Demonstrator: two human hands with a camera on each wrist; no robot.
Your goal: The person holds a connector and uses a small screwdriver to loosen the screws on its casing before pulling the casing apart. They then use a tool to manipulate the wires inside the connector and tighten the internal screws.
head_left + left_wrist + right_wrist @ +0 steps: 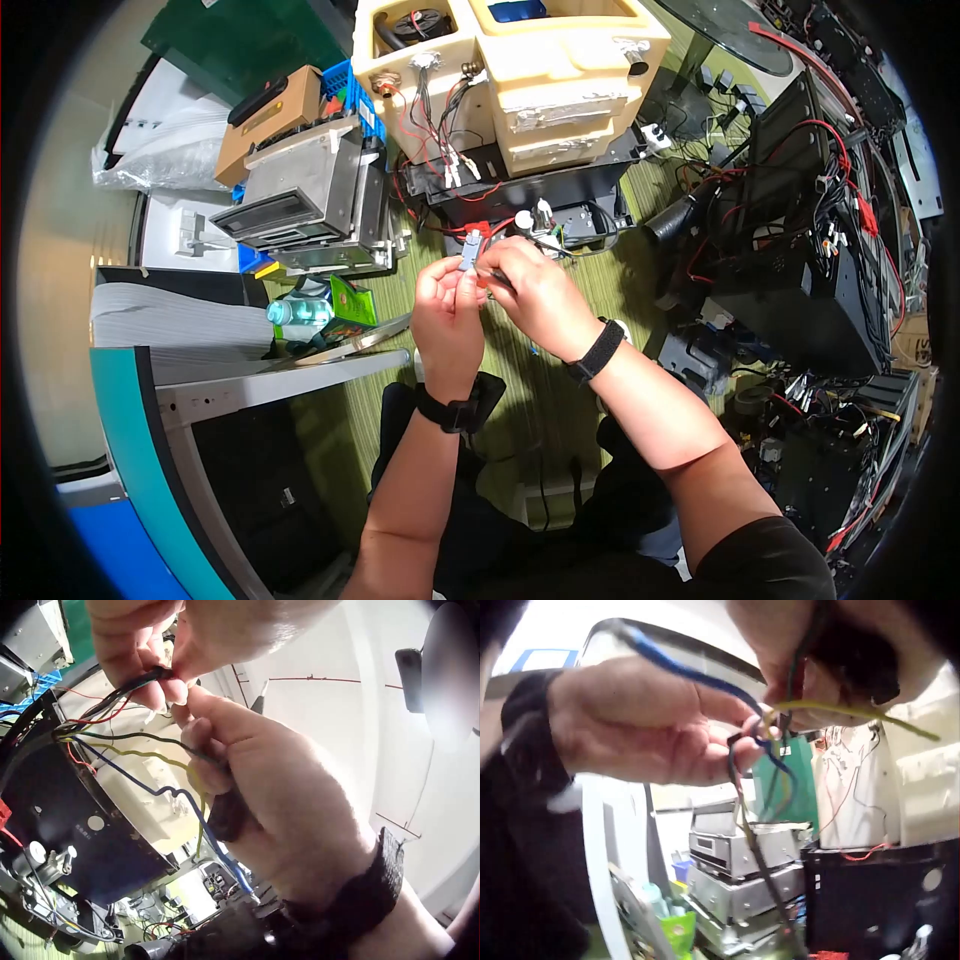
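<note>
My left hand (448,325) (142,645) (645,724) pinches a dark cable and thin wires at its fingertips. My right hand (548,305) (289,776) (780,637) meets it there, fingers curled round a dark object (231,814) (862,667) whose full shape is hidden. A blue wire (154,787) (682,671), a yellow wire (142,754) (855,711) and a dark green one fan out loose below the fingers in the left wrist view. Over the left fingertips in the head view shows a small grey-blue piece (470,250).
Beyond the hands, a cream housing (565,90) with hanging wires stands on a black box (480,205). Stacked metal units (300,200) and a teal bottle (290,312) are at the left. Black equipment (790,290) with tangled cables fills the right. Green carpet (530,400) lies below.
</note>
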